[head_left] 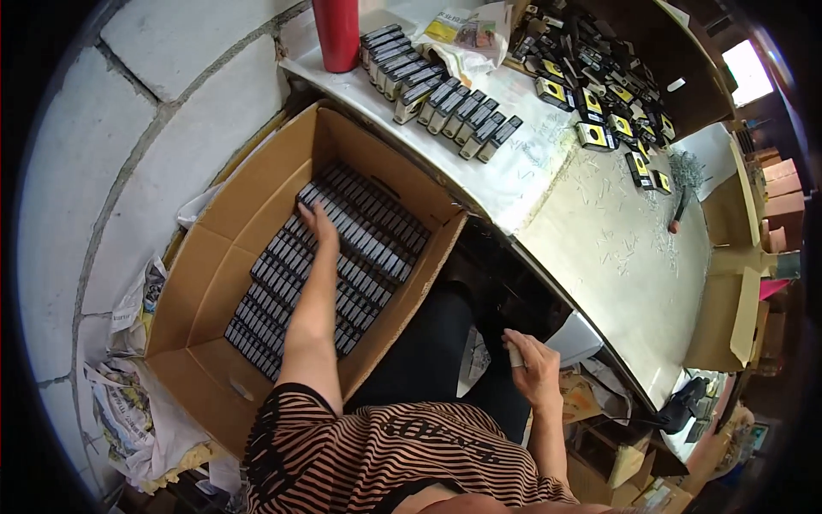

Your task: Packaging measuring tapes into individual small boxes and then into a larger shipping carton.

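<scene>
Wall [214, 120] borders box [248, 197]; uneven push may tilt packs [368, 236] under fingers of left hand [320, 226]; right hand [535, 368] curls; both grips I cannot tell.

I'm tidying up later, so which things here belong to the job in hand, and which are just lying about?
Seemingly in use: cardboard carton; small boxes at the left hand; lined-up boxes.
Apparently lying about: red cylinder; printed plastic bag.
</scene>
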`<act>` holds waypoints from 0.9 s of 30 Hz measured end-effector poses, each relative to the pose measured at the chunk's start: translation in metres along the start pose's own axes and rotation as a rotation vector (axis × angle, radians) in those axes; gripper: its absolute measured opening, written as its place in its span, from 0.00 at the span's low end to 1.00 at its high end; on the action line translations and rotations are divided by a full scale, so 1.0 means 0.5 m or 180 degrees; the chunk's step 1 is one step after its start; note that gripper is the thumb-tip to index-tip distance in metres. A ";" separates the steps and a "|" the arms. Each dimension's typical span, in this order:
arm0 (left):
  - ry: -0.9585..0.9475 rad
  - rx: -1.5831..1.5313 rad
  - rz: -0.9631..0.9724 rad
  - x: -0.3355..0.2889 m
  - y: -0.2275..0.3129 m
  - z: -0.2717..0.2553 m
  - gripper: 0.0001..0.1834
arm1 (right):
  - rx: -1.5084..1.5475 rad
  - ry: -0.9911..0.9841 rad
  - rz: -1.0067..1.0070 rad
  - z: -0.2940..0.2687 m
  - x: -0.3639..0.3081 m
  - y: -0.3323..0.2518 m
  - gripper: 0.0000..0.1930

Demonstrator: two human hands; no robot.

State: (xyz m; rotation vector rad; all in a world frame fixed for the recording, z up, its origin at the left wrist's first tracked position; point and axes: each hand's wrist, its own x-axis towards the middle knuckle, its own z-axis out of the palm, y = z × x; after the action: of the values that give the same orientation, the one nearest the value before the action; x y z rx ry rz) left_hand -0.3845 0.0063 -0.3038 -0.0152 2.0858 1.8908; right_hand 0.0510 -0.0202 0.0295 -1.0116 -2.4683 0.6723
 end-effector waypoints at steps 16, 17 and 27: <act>-0.0480 0.1234 0.1180 0.060 0.111 -0.058 0.27 | -0.1035 0.0688 0.0827 -0.233 -0.070 0.173 0.21; -0.0918 0.0833 0.1484 0.024 0.178 -0.051 0.25 | -0.1031 0.0727 0.0971 -0.269 -0.072 0.185 0.20; -0.3270 0.1503 0.4027 -0.555 0.582 0.244 0.22 | -0.0874 0.2048 0.2223 -0.470 0.160 0.646 0.22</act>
State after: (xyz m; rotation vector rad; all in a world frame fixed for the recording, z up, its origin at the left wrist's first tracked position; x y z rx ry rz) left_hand -0.1585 0.1026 0.0369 2.2278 1.6576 1.1398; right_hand 0.2936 0.3060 0.0518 -1.8765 -1.6487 0.1284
